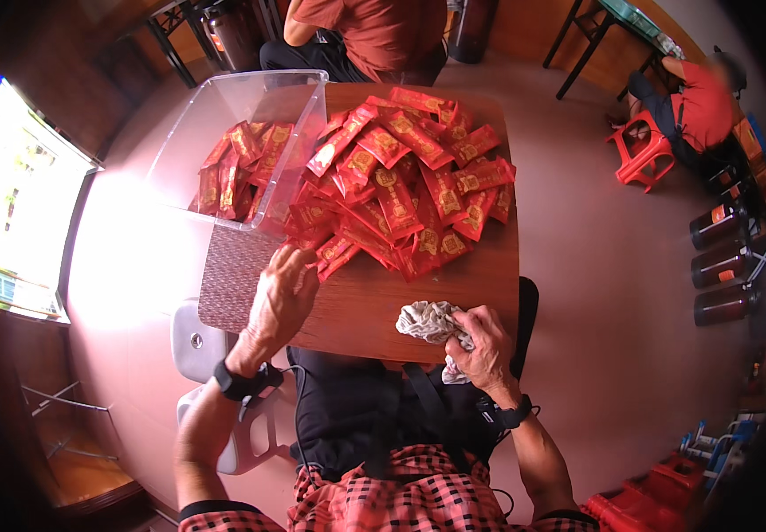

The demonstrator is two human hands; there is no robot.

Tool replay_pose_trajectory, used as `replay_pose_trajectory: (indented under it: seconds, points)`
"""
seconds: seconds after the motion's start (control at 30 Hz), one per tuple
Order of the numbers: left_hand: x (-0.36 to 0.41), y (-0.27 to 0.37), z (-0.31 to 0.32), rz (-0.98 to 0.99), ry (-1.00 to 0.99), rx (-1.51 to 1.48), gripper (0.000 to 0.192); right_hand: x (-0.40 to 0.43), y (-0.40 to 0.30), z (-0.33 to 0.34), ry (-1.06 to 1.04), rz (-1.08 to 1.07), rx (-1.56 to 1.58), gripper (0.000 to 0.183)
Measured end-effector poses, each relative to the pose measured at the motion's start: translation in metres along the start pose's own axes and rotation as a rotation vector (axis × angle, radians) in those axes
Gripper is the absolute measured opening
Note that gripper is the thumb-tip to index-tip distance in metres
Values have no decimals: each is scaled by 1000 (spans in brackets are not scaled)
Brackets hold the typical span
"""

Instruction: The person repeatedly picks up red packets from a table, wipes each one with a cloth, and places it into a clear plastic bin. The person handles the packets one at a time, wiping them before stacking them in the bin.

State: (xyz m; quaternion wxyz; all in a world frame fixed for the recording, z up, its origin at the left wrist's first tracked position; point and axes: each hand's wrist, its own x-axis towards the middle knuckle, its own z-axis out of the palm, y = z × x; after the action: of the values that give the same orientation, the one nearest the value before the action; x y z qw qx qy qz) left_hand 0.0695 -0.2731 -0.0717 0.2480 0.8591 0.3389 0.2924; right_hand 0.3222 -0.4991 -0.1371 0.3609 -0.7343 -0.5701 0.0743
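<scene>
My right hand [486, 346] is closed around a crumpled pale patterned cloth [428, 320] at the near edge of the wooden table [356, 312]. Over at the left, my left hand [283, 286] reaches the near edge of a heap of red sachets [393, 199] with gold print. Its fingertips meet the sachets there, and whether they pinch one is hidden. Behind that hand, a clear plastic bin [186, 126] overhangs the table's left corner. More red sachets [243, 149] lie inside it.
A woven mat [236, 279] covers the table's left side. Grey plastic stools [200, 339] stand at the left. One person [383, 33] sits beyond the table; another [699, 106] sits far right by a red stool [645, 156]. Dark cylindrical containers [719, 266] line the right wall.
</scene>
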Motion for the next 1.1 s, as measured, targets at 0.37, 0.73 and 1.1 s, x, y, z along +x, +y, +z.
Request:
replay_pose_trajectory:
  seconds: [0.37,0.73,1.1]
  points:
    - [-17,-30,59,68,74,409,49,-1,-1,0,16,20,1,31]
    - [-45,-14,34,192,-89,238,37,-1,1,3,34,29,2,34]
    - [-101,-5,27,-631,33,-790,26,-1,1,3,32,36,9,34]
